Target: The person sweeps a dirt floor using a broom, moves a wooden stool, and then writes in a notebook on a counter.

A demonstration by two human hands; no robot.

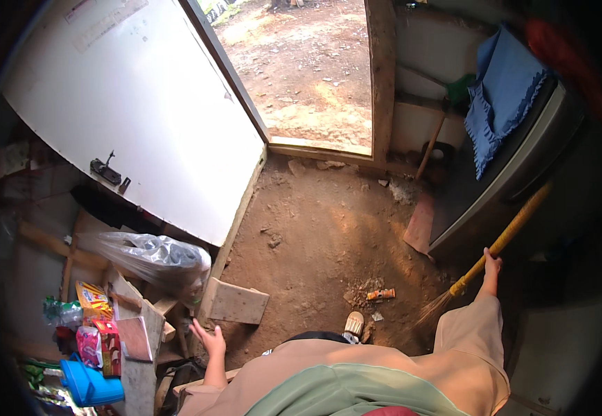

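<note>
Over on the left there's a cluttered wooden shelf (134,326) with colourful snack packets (96,326), a blue plastic jug (89,385) below them and a clear plastic bag (152,256) bulging out above. The left hand (211,341) hangs just beside that shelf's edge with fingers spread open, holding nothing. If the person leans or swings that arm while sweeping, I'd guess the packets or the bag could get knocked down into the dirt.

A loose wooden board (238,303) lies flat on the earth floor (315,229) near the foot of the white door (134,111), which stands swung inward. A foot could catch on that board, I'd say, or grit could get trapped against it.

In the middle, a small heap of sweepings (367,291) sits on the floor with an orange wrapper (380,294) in it, just ahead of the person's sandalled foot (353,324). A hard stroke on dry earth would likely scatter the heap and raise dust instead of moving it toward the doorway.

To the right, the broom (484,260) slants down, its straw end touching the floor just beside the heap. The right hand (491,267) is closed around the yellow handle low down. The handle's upper end runs up close to a dark cabinet (502,180) draped with a blue cloth (505,97); a wide backswing might strike it or drag the cloth off.
</note>
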